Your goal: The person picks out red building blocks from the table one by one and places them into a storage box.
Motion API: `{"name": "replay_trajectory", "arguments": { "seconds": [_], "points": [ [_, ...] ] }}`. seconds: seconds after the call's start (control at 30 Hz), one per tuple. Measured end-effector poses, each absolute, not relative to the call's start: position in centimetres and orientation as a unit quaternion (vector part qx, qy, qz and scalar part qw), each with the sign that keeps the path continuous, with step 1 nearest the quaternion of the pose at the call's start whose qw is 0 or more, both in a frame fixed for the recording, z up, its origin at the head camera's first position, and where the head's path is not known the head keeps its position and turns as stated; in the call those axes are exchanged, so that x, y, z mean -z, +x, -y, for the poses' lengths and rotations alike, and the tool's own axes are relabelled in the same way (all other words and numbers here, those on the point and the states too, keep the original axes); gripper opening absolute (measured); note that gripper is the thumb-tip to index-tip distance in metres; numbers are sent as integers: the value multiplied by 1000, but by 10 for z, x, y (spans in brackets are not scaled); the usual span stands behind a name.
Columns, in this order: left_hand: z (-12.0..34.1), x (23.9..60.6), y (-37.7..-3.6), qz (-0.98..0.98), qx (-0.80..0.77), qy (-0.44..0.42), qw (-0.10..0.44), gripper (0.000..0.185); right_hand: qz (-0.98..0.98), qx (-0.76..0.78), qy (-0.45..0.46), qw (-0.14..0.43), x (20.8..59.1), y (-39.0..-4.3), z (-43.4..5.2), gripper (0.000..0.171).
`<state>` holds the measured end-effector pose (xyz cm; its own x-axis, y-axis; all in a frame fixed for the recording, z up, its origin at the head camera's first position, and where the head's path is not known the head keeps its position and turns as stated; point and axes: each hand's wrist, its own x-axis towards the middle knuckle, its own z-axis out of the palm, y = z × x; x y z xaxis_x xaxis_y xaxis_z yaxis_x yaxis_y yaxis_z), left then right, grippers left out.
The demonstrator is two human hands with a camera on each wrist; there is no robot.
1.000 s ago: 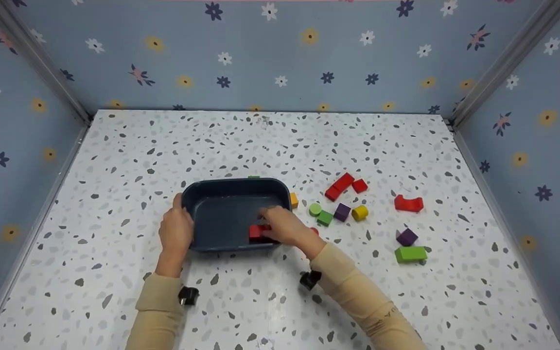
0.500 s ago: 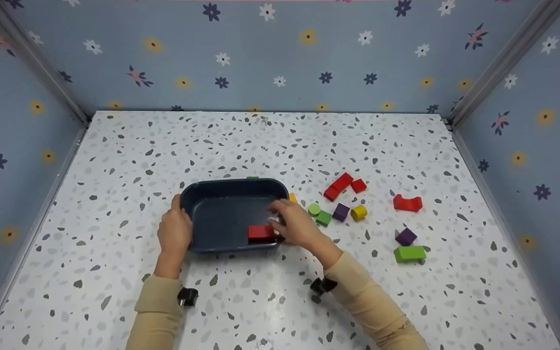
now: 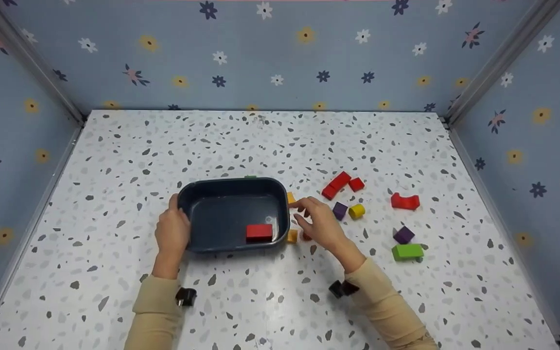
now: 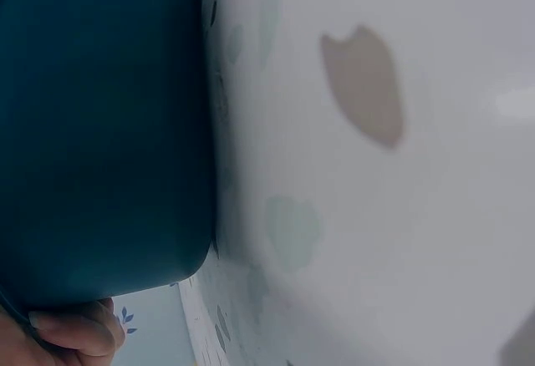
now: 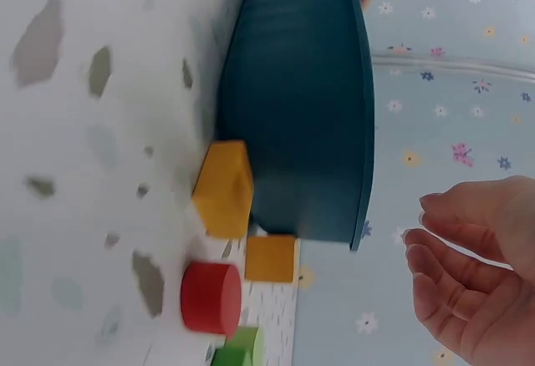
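Note:
A dark blue rectangular tub (image 3: 217, 218) stands on the speckled table, with one red block (image 3: 259, 232) lying in its front right corner. My left hand (image 3: 171, 231) grips the tub's left end; in the left wrist view its fingers (image 4: 79, 332) wrap the rim. Just off the right end, my right hand (image 3: 323, 223) hovers with relaxed fingers and nothing in them. Beneath it, beside the tub, are an orange block (image 5: 224, 189), a second orange block (image 5: 270, 257) and a red cylinder (image 5: 211, 297). Green pieces (image 5: 238, 349) lie beyond, hidden by the hand in the head view.
Right of the hand lie a purple block (image 3: 340, 210), a yellow cylinder (image 3: 357, 211) and several red blocks (image 3: 337, 184). Farther right are a red curved block (image 3: 405, 201), a purple block (image 3: 404, 235) and a light green block (image 3: 408, 252). A flowered wall (image 3: 260, 58) closes the back.
My right hand has let go of the red block inside the tub and moved right, out over the rim. The left hand keeps its hold on the tub.

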<state>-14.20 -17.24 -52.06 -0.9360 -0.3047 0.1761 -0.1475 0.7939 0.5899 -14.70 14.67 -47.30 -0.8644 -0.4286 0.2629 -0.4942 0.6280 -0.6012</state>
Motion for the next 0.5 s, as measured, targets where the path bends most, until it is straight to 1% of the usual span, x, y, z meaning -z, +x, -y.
{"name": "replay_trajectory", "arguments": {
  "seconds": [0.23, 0.5],
  "points": [
    [173, 521, -142, 937, 300, 125, 131, 37, 919, -334, 207, 34, 480, -145, -164, 18],
    [173, 521, -142, 935, 304, 127, 131, 37, 931, -317, 178, -19, 491, -141, -171, 23]
  ]
}}
